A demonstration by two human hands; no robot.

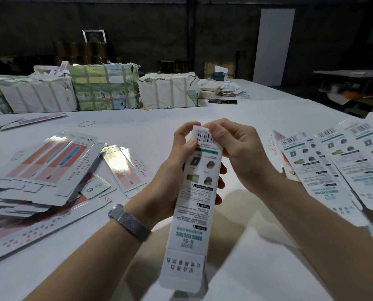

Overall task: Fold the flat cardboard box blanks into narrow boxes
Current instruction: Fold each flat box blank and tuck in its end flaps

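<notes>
A narrow white box (192,205) with a barcode, small pictures and green print is held up over the table, its near end flap hanging open toward me. My left hand (170,170) grips its upper part from the left, thumb on the barcode. My right hand (235,148) pinches the box's far top end from the right. A heap of flat blanks (40,174) with orange and blue print lies at the left. Several white printed blanks (333,166) are fanned out at the right.
Taped paper-wrapped bundles (103,88) stand in a row along the back of the white table (159,122). A red rubber band (87,123) lies behind the left heap. A dark phone (222,101) and paper scraps (229,90) lie at the back right.
</notes>
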